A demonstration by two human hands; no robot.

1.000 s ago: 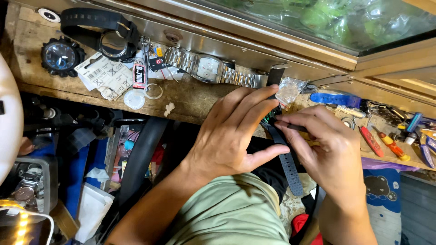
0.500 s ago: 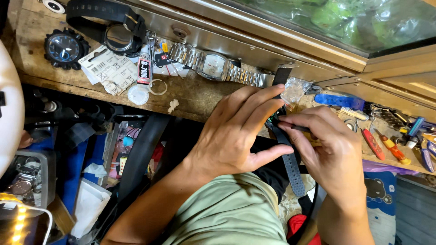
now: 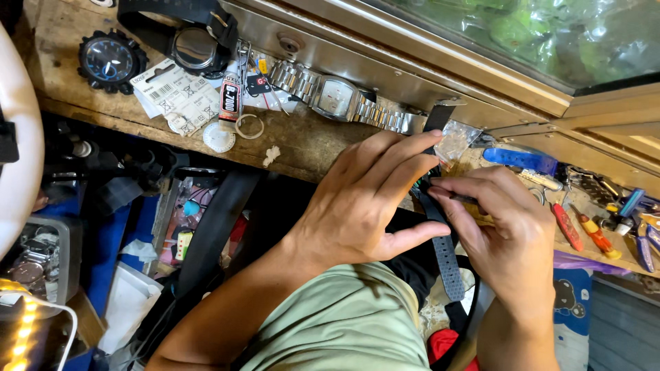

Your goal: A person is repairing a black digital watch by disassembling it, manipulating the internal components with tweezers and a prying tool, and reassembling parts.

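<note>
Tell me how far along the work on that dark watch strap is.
Done: nothing looks finished; whether the strap is joined to a watch is hidden under the fingers. In hand: the left hand grips the dark strap at the bench edge, while the right hand presses a thin tool against its upper end. Left: a silver watch and a black watch lie untouched on the bench.

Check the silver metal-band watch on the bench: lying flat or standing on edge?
Lying flat. The silver watch rests face up on the wooden bench, its metal band stretched out to both sides, apart from both hands.
</note>
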